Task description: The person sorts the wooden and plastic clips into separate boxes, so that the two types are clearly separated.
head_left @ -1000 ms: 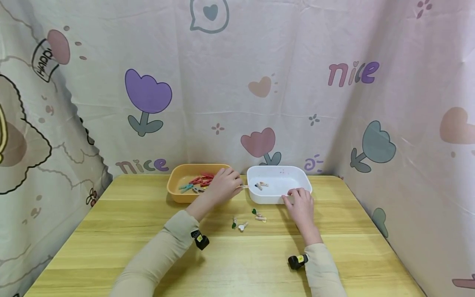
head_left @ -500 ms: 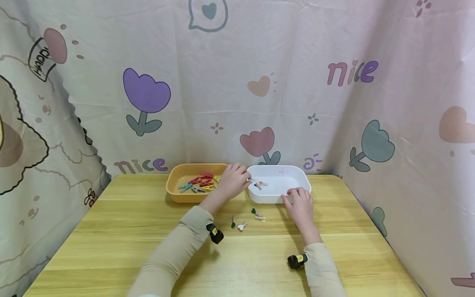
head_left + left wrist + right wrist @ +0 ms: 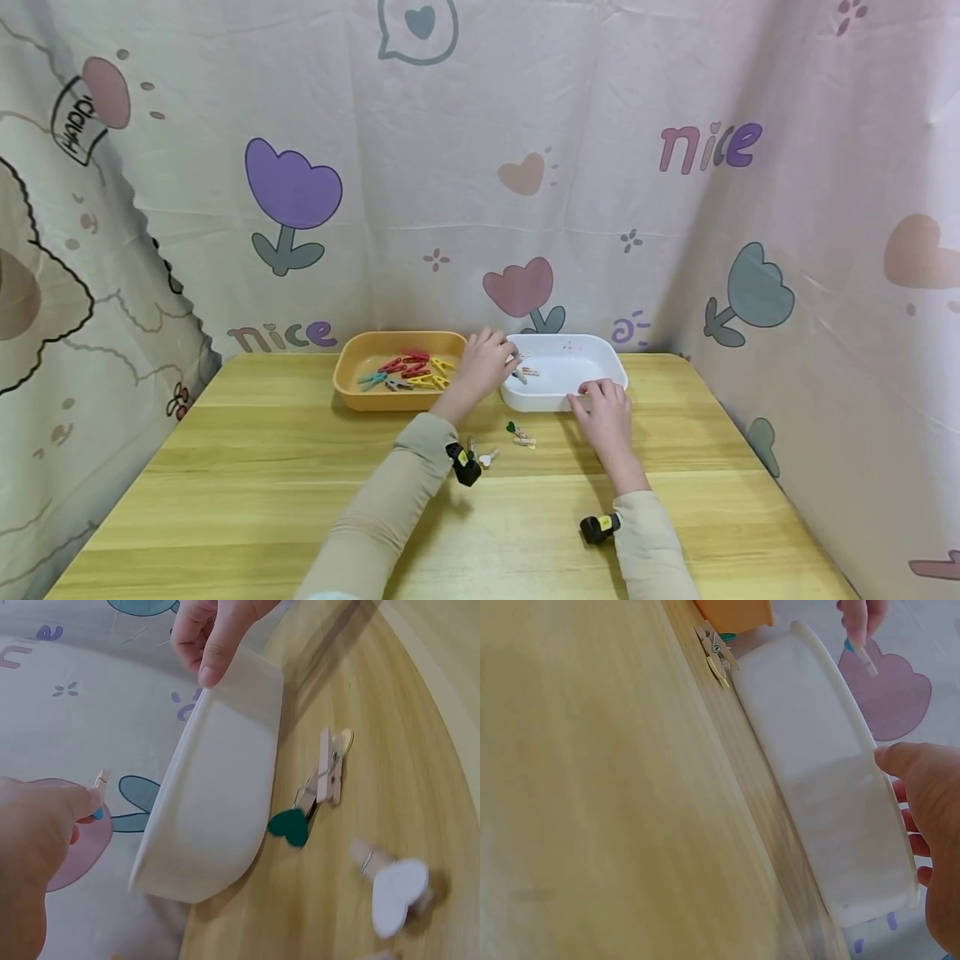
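My left hand (image 3: pixel 483 364) is raised over the left end of the white plastic bin (image 3: pixel 543 402). Between thumb and fingers it pinches a small wooden clothespin (image 3: pixel 101 782) with a bit of blue on it, clear above the rim. My right hand (image 3: pixel 607 419) grips the bin's near rim, thumb (image 3: pixel 896 757) outside and fingers inside. A few small clothespins (image 3: pixel 530 371) lie in the bin's left part. On the table in front are wooden clothespins with heart shapes, one green (image 3: pixel 291 826), one white (image 3: pixel 399 894), and a plain-looking one (image 3: pixel 328 766) beside the green.
Left of the white bin stands an orange bin (image 3: pixel 390 402) with several red, yellow, blue and grey plastic clothespins (image 3: pixel 414 363). Both bins sit at the back of the wooden table (image 3: pixel 225 483), close to a patterned cloth backdrop (image 3: pixel 420 167).
My left hand has moved right, from over the orange bin's right end to over the white bin's left end, carrying the clothespin. The right hand keeps its hold on the rim.
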Demonstrator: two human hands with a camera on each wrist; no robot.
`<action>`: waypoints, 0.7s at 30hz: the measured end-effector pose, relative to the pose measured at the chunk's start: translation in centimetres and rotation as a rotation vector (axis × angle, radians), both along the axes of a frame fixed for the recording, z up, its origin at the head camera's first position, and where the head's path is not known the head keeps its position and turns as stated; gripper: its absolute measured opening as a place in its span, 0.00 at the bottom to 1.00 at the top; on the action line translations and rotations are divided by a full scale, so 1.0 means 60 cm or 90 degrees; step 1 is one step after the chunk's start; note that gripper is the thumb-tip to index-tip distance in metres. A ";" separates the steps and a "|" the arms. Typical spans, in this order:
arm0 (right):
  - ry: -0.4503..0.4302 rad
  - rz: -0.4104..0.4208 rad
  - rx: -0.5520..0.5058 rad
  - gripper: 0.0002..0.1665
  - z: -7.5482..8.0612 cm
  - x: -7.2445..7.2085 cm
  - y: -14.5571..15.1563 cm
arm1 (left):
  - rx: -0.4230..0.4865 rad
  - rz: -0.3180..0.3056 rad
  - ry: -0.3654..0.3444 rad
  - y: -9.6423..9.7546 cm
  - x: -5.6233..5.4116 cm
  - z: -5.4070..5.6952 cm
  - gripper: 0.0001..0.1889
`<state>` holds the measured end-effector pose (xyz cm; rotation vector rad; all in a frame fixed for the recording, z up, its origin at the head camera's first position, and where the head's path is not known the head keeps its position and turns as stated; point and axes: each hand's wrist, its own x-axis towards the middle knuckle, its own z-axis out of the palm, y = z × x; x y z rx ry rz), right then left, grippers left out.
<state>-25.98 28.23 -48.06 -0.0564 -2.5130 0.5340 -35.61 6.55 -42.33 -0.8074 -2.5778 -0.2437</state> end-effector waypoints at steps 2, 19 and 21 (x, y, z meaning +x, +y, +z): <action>-0.002 0.000 -0.002 0.15 0.001 0.000 0.000 | 0.012 0.007 -0.016 0.008 -0.001 -0.003 0.12; 0.004 -0.004 0.005 0.15 0.001 0.000 -0.001 | 0.078 0.054 -0.084 0.047 -0.014 -0.029 0.12; 0.004 -0.005 0.004 0.15 0.001 0.000 -0.002 | 0.084 0.056 -0.084 0.050 -0.014 -0.031 0.12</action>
